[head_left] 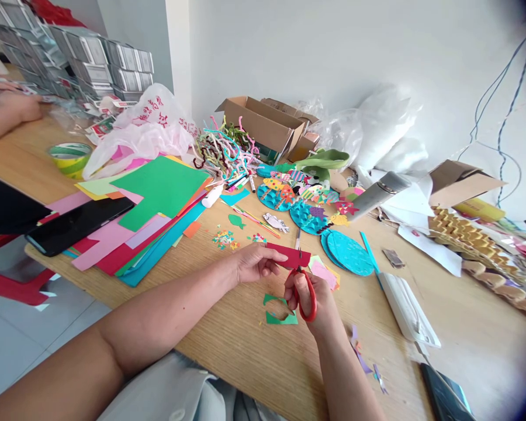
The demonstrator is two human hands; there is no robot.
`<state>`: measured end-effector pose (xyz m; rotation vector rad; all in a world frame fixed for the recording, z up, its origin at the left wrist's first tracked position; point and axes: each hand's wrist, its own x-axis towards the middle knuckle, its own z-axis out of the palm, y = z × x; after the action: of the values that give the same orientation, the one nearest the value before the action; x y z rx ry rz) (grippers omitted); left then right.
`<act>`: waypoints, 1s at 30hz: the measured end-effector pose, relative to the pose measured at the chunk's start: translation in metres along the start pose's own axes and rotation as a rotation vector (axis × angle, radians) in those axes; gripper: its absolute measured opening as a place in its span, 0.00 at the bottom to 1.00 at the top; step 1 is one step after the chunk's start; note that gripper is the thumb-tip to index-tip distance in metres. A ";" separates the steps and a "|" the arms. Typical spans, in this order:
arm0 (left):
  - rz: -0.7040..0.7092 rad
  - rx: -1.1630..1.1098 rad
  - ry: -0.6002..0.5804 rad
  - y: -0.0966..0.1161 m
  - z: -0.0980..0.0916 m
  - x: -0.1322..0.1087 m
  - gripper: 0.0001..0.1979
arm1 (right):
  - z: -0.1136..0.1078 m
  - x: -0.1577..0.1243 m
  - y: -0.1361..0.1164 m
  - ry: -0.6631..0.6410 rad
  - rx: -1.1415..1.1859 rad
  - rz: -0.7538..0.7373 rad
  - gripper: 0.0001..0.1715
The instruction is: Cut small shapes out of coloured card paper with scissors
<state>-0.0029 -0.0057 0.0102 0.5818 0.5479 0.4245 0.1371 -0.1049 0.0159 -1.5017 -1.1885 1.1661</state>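
Observation:
My left hand (255, 262) pinches a small piece of dark red paper (293, 256) just above the wooden table (245, 345). My right hand (318, 298) grips red-handled scissors (304, 286), whose blades point up into the red paper. A green paper offcut (279, 311) lies on the table under my hands. Tiny coloured scraps (225, 238) are scattered just beyond my left hand.
A stack of coloured paper sheets (153, 216) and a black tablet (76, 225) lie at left. Teal paper discs with paper fish (315, 216), pipe cleaners (223, 152), cardboard boxes (263, 126), a tape roll (70, 156) and a white power strip (407, 307) surround. Another person's hand (20, 106) rests far left.

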 end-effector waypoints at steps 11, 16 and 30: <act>0.003 0.105 -0.093 0.001 0.003 -0.005 0.10 | 0.003 0.001 -0.003 0.049 -0.009 0.003 0.30; 0.022 -0.003 0.000 0.001 0.001 0.001 0.02 | 0.003 0.000 -0.001 0.064 -0.016 0.020 0.30; 0.173 0.073 0.034 -0.008 0.006 0.002 0.14 | 0.011 -0.001 -0.002 -0.005 -0.001 0.081 0.27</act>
<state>0.0044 -0.0132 0.0083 0.6963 0.5491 0.5809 0.1260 -0.1050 0.0157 -1.5614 -1.1407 1.2241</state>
